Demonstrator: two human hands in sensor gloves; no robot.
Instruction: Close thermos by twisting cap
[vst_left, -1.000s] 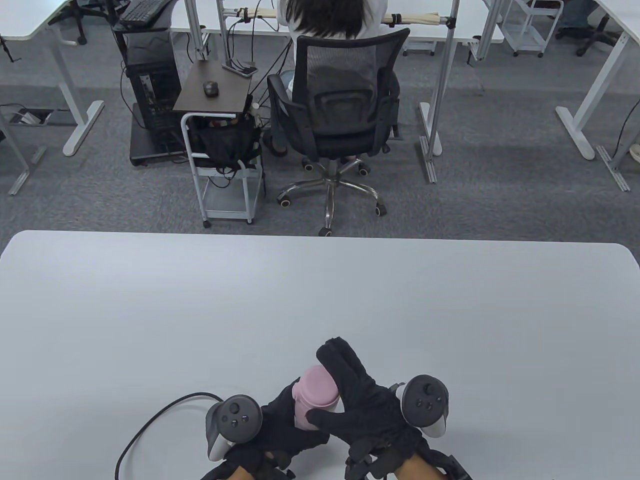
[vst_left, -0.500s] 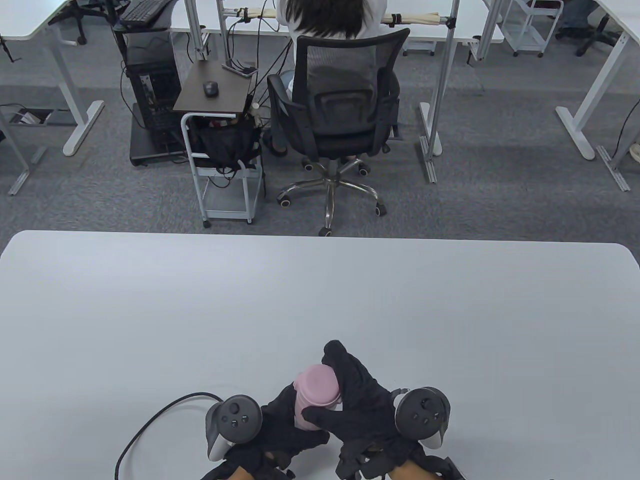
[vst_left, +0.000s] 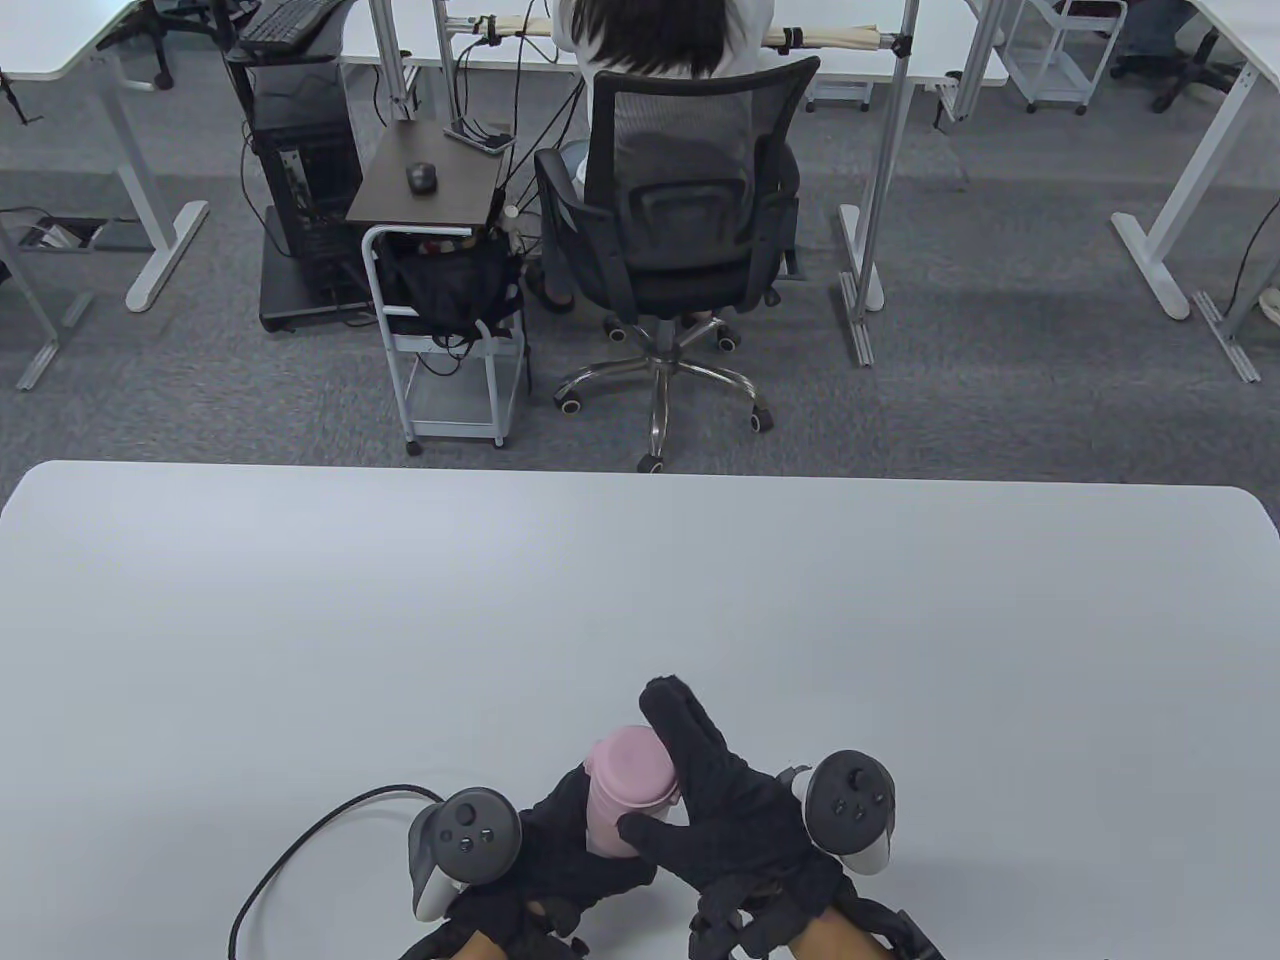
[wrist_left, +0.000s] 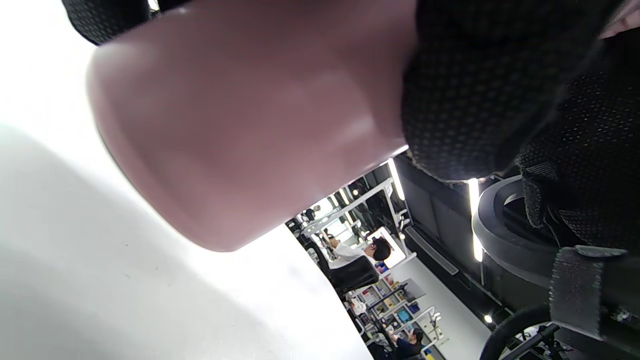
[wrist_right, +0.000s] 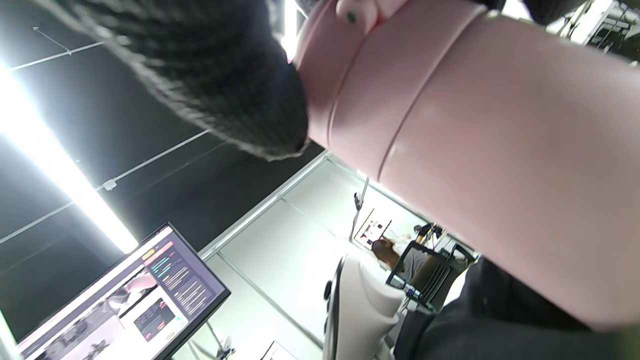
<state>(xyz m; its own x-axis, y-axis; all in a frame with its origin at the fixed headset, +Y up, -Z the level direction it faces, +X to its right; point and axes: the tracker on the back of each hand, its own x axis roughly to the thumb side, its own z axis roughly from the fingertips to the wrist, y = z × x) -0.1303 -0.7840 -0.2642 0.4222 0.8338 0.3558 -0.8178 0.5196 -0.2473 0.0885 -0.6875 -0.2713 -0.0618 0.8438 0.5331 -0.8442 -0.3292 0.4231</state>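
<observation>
A pink thermos (vst_left: 620, 820) stands near the front edge of the white table (vst_left: 640, 600), its pink cap (vst_left: 632, 765) on top. My left hand (vst_left: 575, 850) wraps round the thermos body from the left. My right hand (vst_left: 690, 780) grips the cap, fingers over its far right side and thumb across the front. In the left wrist view the pink body (wrist_left: 240, 115) fills the frame with its base just above the table. The right wrist view shows the cap (wrist_right: 360, 65) above the body (wrist_right: 500, 165), with a gloved finger (wrist_right: 215, 75) pressed against the cap.
A black cable (vst_left: 300, 850) loops over the table to the left of my left hand. Beyond the far table edge a person sits in a black office chair (vst_left: 680, 230) beside a small cart (vst_left: 450, 290).
My right hand turned back and forth on the cap: its tracker swung left half a second ago, then returned right. The thermos and left hand stayed in place.
</observation>
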